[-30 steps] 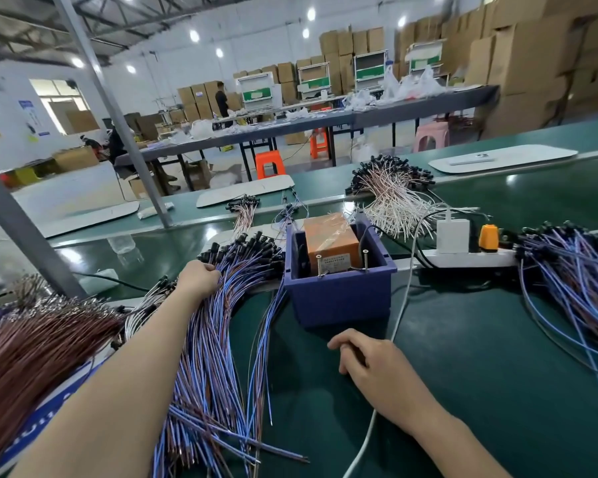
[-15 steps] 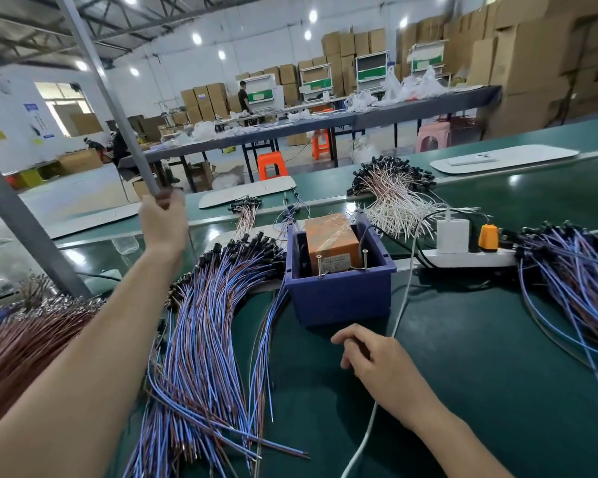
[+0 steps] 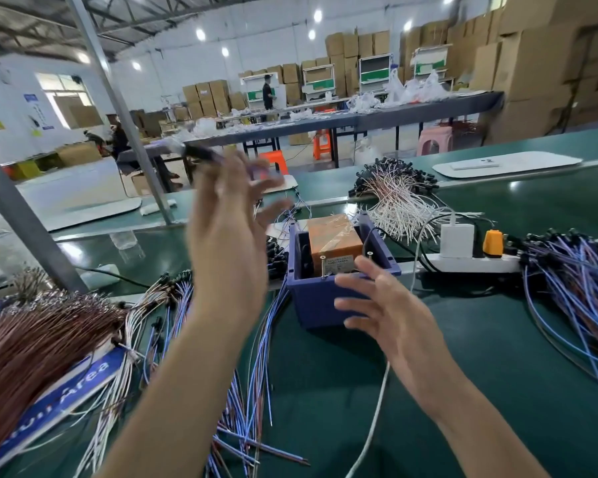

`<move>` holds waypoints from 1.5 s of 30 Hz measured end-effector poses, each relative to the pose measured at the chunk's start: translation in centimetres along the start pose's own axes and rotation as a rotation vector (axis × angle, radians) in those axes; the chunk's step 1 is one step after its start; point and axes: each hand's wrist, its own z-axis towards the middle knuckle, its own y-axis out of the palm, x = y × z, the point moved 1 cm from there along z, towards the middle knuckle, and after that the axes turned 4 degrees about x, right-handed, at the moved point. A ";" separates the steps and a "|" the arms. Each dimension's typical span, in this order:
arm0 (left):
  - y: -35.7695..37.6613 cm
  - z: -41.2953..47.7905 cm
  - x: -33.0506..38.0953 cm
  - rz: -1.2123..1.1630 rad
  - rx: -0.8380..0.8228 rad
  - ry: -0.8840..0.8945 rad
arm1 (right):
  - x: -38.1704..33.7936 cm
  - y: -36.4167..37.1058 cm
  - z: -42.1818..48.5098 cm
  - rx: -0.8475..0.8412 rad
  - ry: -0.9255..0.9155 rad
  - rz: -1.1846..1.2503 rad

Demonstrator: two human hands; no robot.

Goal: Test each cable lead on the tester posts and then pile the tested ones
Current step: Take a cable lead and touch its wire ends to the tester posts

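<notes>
My left hand (image 3: 228,222) is raised in front of me and pinches a cable lead (image 3: 201,152) by its black plug end, blurred by motion. My right hand (image 3: 384,305) hovers with fingers spread just in front of the blue tester box (image 3: 311,305), holding nothing. The box holds an orange unit (image 3: 332,236) and two upright metal posts (image 3: 322,267) at its near rim. A heap of blue and brown leads (image 3: 242,401) lies under my left arm. A second pile of blue leads (image 3: 580,281) lies at the right.
A white power strip (image 3: 470,263) with a charger and an orange plug sits right of the box; a white cord (image 3: 377,408) runs toward me. White leads (image 3: 401,205) lie behind the box, brown wires (image 3: 32,339) at far left, a slanted metal pole (image 3: 118,108) beyond.
My left hand has lifted from the lead heap and swung right with one lead. My right hand has risen off the mat and spread its fingers near the tester box.
</notes>
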 end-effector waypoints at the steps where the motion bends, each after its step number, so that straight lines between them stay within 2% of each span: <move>1: 0.2 -1.5 -1.2 -0.058 -0.014 -0.087 | -0.7 0.4 0.5 0.031 0.021 0.088; 4: 0.1 -6.1 -5.1 -0.014 -0.003 -0.214 | -1.7 0.3 1.0 0.204 0.031 0.252; 7: -1.5 -6.9 -7.4 -0.113 0.050 -0.351 | -1.4 -1.7 0.4 0.399 0.001 0.299; 10: -3.1 -6.4 -8.5 -0.243 0.131 -0.446 | -0.8 -3.5 -0.2 0.507 -0.039 0.204; 12: -3.9 -6.5 -9.6 -0.213 0.190 -0.501 | 0.1 -3.5 -0.3 0.495 -0.082 -0.054; 15: -3.7 -7.6 -11.1 -0.069 0.227 -0.537 | 3.1 -1.6 -0.5 0.351 -0.151 -0.445; 20: -3.7 -9.4 -13.1 0.029 0.275 -0.558 | 6.9 -0.4 -1.0 0.179 -0.143 -0.672; 22: -3.9 -9.5 -13.1 0.010 0.278 -0.562 | 7.2 -0.9 -0.9 0.153 -0.119 -0.654; 26: -3.5 -9.8 -13.4 -0.007 0.250 -0.602 | 6.9 -1.2 -0.6 0.134 -0.005 -0.464; 32: -3.1 -10.5 -14.0 -0.159 0.117 -0.752 | 6.3 -1.1 -0.2 0.161 0.000 -0.313; 39: -2.7 -11.0 -14.0 -0.090 0.008 -0.825 | 6.3 -1.4 0.1 0.219 0.030 -0.168; 45: -2.1 -11.6 -13.4 0.000 -0.030 -0.762 | 6.0 -1.4 0.0 0.230 0.050 -0.142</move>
